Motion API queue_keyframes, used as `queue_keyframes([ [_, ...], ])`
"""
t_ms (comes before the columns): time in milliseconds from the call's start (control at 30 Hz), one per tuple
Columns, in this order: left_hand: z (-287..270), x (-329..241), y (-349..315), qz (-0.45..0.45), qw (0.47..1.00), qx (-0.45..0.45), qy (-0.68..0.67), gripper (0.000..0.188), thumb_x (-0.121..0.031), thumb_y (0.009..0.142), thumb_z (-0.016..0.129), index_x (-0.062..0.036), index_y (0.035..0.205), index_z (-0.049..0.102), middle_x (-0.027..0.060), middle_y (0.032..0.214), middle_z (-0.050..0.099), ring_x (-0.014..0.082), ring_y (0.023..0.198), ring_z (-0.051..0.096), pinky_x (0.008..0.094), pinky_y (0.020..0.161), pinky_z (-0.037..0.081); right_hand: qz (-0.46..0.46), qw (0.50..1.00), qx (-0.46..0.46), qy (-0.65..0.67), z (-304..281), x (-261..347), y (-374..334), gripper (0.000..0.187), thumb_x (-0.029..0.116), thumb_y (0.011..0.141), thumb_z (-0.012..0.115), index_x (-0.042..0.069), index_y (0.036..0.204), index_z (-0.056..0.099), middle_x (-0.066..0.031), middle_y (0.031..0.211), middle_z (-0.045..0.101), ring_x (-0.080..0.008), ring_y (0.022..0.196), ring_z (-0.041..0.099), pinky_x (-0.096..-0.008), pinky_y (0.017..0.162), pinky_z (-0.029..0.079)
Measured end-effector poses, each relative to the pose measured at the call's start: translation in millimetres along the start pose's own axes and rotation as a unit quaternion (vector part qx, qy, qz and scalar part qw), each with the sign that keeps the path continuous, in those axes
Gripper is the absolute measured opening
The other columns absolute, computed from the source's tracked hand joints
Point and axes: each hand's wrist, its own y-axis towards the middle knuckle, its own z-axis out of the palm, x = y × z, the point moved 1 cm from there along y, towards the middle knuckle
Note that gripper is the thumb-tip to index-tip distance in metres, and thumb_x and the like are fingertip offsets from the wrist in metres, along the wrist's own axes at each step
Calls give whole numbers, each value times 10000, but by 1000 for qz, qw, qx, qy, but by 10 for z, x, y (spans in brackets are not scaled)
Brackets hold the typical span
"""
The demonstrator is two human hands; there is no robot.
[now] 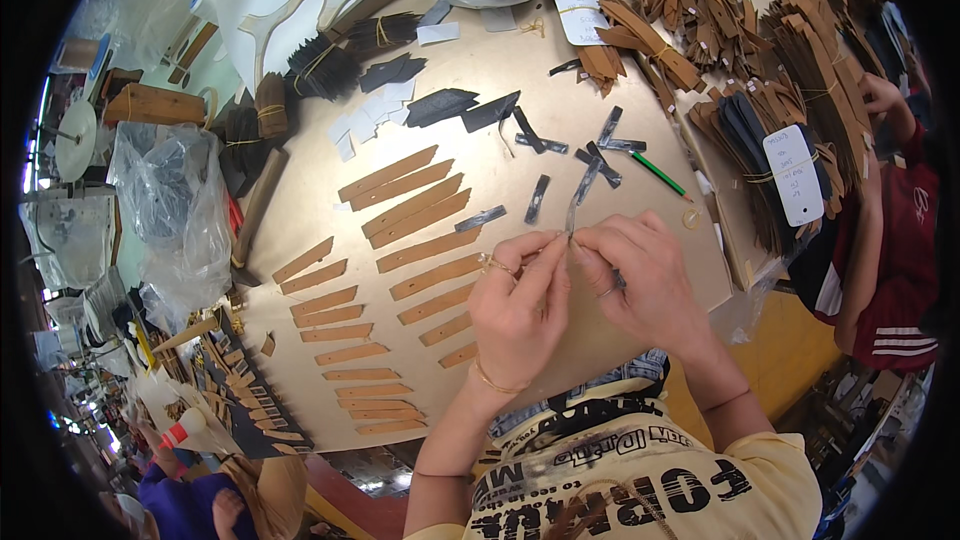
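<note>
Both hands pinching a narrow grey-black strip (572, 213) over the near side of the counter (305, 195).
Left hand (515, 310) and right hand (640, 280): grip narrow, fingertips nearly meeting on the strip's lower end; its upper end points toward loose black strips (537, 198), some crossed, beside a green pencil (657, 176). Left of these, brown strips (425, 250) laid out in two rough columns, no black strip seen on them. Looks partway: layout done, one strip in hand; whether the loose black ones are finished or waiting, cannot tell. Farther out, tied brown bundles (690, 15).
</note>
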Motion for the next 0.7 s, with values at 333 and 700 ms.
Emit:
queue_keyframes([
  [333, 42, -6, -16, -39, 997, -11, -71, 200, 75, 834, 702, 12, 1021, 730, 108, 964, 660, 183, 807, 665, 265, 698, 537, 27, 999, -8, 32, 26, 6, -2, 112, 107, 832, 704, 63, 895, 622, -18, 722, 605, -181, 584, 562, -323, 616, 380],
  [700, 33, 19, -9, -64, 994, -6, -84, 143, 30, 855, 706, 9, 995, 727, 84, 972, 676, 127, 777, 613, 227, 660, 485, 45, 996, -8, 77, 17, -30, -9, 58, 77, 843, 684, 52, 863, 635, -19, 700, 603, -160, 565, 569, -313, 616, 385],
])
